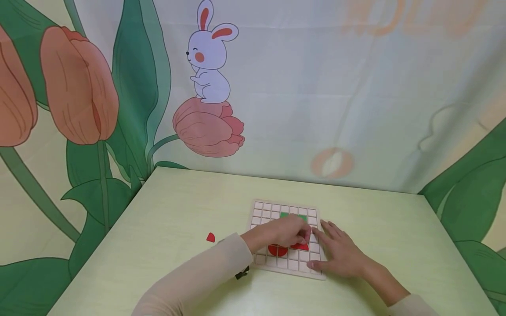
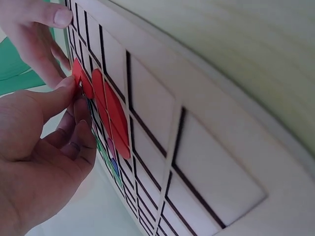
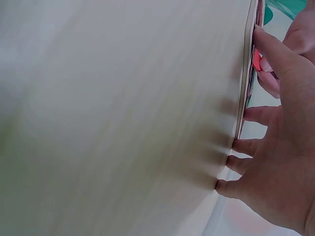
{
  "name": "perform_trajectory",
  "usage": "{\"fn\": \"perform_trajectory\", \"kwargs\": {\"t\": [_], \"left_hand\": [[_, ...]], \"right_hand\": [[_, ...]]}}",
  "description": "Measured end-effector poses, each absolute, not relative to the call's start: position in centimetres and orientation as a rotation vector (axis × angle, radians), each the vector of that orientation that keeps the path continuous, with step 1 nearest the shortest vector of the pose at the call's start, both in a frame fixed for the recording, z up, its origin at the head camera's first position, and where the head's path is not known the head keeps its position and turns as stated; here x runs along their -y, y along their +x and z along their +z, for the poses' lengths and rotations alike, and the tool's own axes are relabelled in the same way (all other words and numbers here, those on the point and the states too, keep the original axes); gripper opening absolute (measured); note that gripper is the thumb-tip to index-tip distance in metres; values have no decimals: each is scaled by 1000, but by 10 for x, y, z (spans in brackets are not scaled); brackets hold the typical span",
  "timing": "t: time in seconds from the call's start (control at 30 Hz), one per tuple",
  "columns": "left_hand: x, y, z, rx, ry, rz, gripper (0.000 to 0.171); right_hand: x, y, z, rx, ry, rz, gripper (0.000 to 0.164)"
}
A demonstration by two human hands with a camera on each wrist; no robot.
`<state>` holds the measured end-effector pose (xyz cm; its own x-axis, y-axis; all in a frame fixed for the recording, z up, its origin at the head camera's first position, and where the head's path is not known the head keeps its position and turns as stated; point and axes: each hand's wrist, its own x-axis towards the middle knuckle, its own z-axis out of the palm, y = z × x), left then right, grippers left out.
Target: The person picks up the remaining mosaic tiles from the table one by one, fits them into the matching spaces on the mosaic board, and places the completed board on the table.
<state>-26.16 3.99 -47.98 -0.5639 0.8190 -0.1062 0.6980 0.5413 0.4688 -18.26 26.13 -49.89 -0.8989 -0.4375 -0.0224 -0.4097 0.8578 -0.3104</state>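
A square wooden grid board (image 1: pixel 292 271) lies on the table, with red and green flat pieces in its cells. My left hand (image 1: pixel 290 230) is over the board's right half, thumb and fingertips pinching a small red piece (image 2: pixel 77 71) at the grid. Beside it, a red round shape (image 1: pixel 278 250) made of several pieces sits in the cells. Green pieces (image 1: pixel 302 217) lie farther up, partly hidden by the left hand. My right hand (image 1: pixel 344 250) rests at the board's right edge, fingers spread, the thumb on the frame and the other fingertips down at its side.
A loose red piece (image 1: pixel 211 237) with a rounded side lies on the table (image 1: pixel 170 210) left of the board. A small black object (image 1: pixel 242 273) shows beneath the left forearm. Behind the table hangs a curtain (image 1: pixel 276 87) printed with tulips and a rabbit.
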Motion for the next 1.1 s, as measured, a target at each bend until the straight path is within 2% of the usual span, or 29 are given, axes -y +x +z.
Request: {"fn": "perform_trajectory", "kwargs": {"t": [0.63, 1.1], "left_hand": [[-39, -262, -483, -2490, 1318, 498, 6], [-39, -258, -482, -2471, 1300, 505, 11]], "right_hand": [[-262, -184, -501, -2947, -689, -465, 105], [-262, -182, -499, -2957, -700, -470, 104]]}}
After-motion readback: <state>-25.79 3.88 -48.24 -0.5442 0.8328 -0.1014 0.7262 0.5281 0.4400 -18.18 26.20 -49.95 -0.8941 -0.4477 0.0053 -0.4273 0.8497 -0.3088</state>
